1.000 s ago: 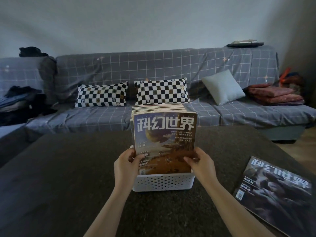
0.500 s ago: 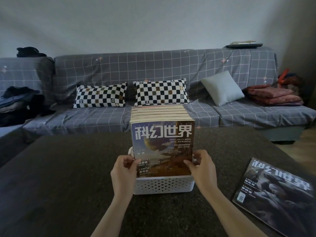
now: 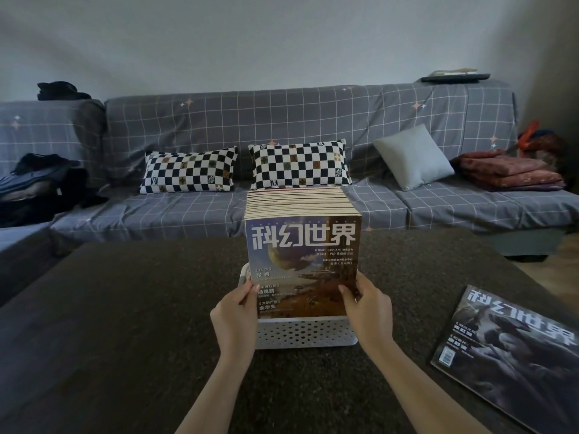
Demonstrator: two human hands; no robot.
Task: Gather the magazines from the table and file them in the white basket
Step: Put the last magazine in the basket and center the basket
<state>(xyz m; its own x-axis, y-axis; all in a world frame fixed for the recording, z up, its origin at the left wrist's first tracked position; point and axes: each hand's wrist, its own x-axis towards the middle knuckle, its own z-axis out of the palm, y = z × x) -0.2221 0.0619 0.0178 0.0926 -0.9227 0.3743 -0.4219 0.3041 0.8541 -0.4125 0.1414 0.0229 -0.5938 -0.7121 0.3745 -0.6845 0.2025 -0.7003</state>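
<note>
Two hands, left hand (image 3: 235, 311) and right hand (image 3: 368, 308), on the front magazine (image 3: 302, 264), one at each side edge. Thumbs on the cover, other fingers curled behind, pinching the edges; probably held so to slide it straight down and keep it from bending. Standing upright at the front of a full row of magazines (image 3: 297, 202) in the white basket (image 3: 305, 335), bottom edge already behind the near wall. Basket near the middle of the dark table (image 3: 125, 324), right in front, easy to reach with both hands. One more magazine (image 3: 513, 349) lying flat on the table, well off to the right, likely next to go in. Big white letters "科幻世界" on both covers. Smaller words on the front one: "LOCUS", "张冉", "余华天". Rest too small to read.
</note>
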